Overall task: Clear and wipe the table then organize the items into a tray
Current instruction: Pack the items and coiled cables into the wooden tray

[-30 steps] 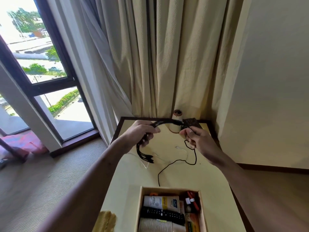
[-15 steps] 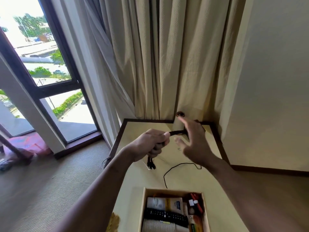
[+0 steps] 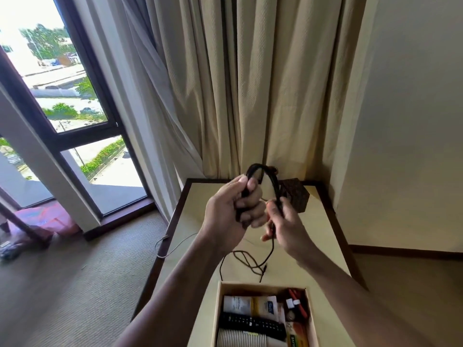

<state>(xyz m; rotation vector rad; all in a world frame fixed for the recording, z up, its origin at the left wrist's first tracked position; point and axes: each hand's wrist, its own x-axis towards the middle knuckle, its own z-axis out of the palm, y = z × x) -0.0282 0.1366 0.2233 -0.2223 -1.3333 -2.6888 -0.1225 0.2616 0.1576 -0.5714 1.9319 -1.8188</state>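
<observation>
The black cable, gripped by the left hand and pinched by the right hand, is not yet laid in the part-filled tray.

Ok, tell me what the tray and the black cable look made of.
The tray: probably unfinished light wood or stiff cardboard; thin, flat, matte tan walls. The black cable: flexible rubber or plastic sheath, matte; it bends in a smooth loop.

Daylit, overexposed window, edges warped
</observation>
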